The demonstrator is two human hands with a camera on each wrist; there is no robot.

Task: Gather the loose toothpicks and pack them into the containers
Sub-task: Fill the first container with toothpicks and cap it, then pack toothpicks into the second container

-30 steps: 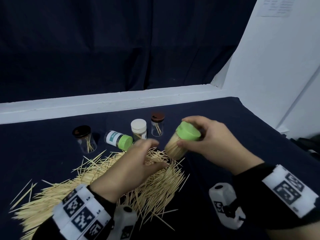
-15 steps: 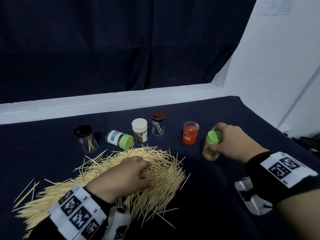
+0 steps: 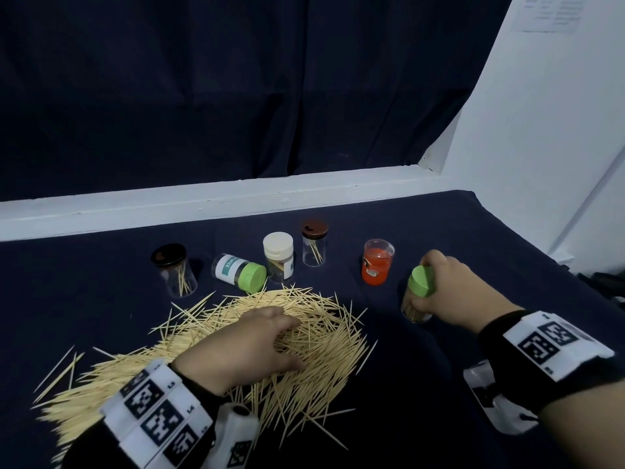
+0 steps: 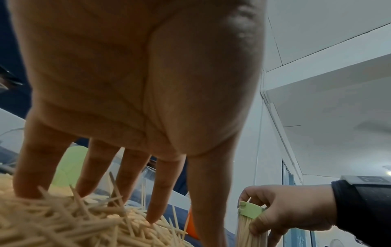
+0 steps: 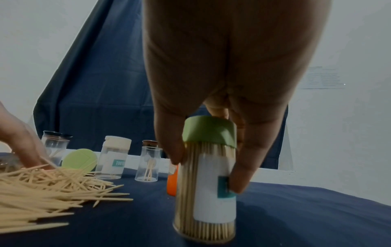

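A wide pile of loose toothpicks (image 3: pixel 209 343) lies on the dark blue cloth. My left hand (image 3: pixel 291 343) rests on the pile's right part, its straight, spread fingers (image 4: pixel 95 170) pressing down into the sticks. Nothing is pinched between them. My right hand (image 3: pixel 426 299) grips a clear container with a green lid (image 3: pixel 419 280), packed full of toothpicks (image 5: pixel 188 192). The container stands upright on the cloth, right of the pile. The thumb and fingers wrap its sides just under the lid.
Behind the pile stand a black-lidded jar (image 3: pixel 172 269), a white-lidded jar (image 3: pixel 278 257) and a brown-lidded jar (image 3: pixel 314 245), each holding few sticks. A green-lidded jar (image 3: pixel 238 272) lies on its side. An orange container (image 3: pixel 377 267) stands beside my right hand. A white ledge (image 3: pixel 236 201) borders the back.
My right hand carried the green-lidded container from above the pile to the right and lowered it beside the orange container. My left hand sank onto the pile.
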